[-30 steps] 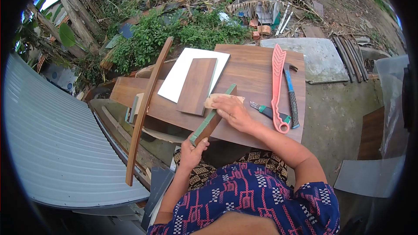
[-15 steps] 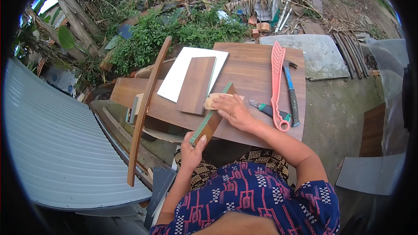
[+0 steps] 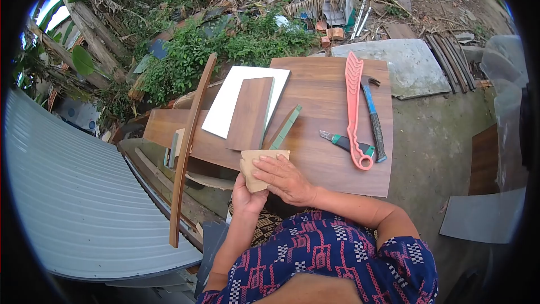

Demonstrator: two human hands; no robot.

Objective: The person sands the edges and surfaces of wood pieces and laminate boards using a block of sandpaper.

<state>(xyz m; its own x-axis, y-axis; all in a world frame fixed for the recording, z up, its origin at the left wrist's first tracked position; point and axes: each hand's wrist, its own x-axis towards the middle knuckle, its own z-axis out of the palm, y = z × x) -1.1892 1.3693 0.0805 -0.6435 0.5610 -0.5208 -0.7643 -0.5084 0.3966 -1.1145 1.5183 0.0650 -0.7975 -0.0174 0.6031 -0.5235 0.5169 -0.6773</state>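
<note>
A narrow wooden board (image 3: 287,128) with green strips along its edge slants from the tabletop toward my body. Its near end is covered by a folded tan sheet that looks like sandpaper (image 3: 253,160). My left hand (image 3: 247,195) is closed around that near end, with the thumb up against the sheet's lower left side. Across the sandpaper lie the fingers of my right hand (image 3: 288,181), pressing it onto the board's edge; the contact underneath is hidden.
On the brown table panel (image 3: 315,95) lie a white board (image 3: 218,114), a brown board (image 3: 247,112), a pink plastic tool (image 3: 353,107), a hammer (image 3: 373,115) and a utility knife (image 3: 340,141). A long wooden strip (image 3: 191,152) crosses the left side beside corrugated metal sheeting (image 3: 84,191).
My right hand has drawn the sandpaper toward my body along the green edge, from the board's middle to its near end by my left hand. The view has shifted slightly.
</note>
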